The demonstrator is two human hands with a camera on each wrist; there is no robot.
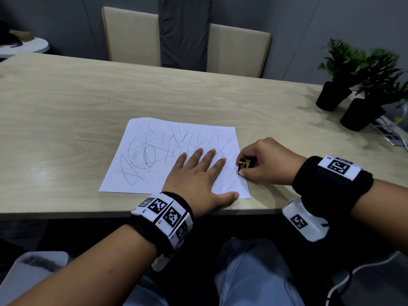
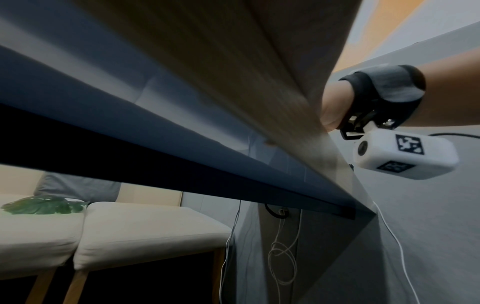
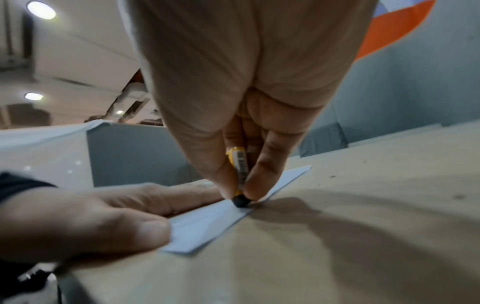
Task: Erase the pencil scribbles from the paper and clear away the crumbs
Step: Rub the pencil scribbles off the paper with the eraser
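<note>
Centrally, lying flat on the pale wood-grain tabletop (image 1: 66, 102): a white rectangular sheet of paper (image 1: 141, 173), smooth and thin, covered in looping grey pencil scribbles (image 1: 150, 155), sitting near the table's front edge.

Pressing down on the sheet's right half: the left hand (image 1: 196, 180), palm down, fingers straight and spread apart, thumb stretching along the paper's near edge. Wearing a black fabric wristband with white blocks printed in black square codes.

Pinching a small block-shaped eraser (image 1: 245, 165), dark rubber wrapped in a yellow and black paper sleeve: the right hand (image 1: 267, 162), thumb and fingertips clamped on either side of it, remaining fingers curled in. Tilting the eraser so its dark tip is touching the paper just inside the right edge, close beside the left hand's little finger. Seen from the right wrist camera: eraser tip (image 3: 240, 201) meeting the sheet (image 3: 205, 226) beside the left thumb (image 3: 109, 230).

Standing at the table's far right corner: two leafy green plants in matte black round pots (image 1: 344, 100). Beyond the table: two beige padded chair backs (image 1: 132, 36).
</note>
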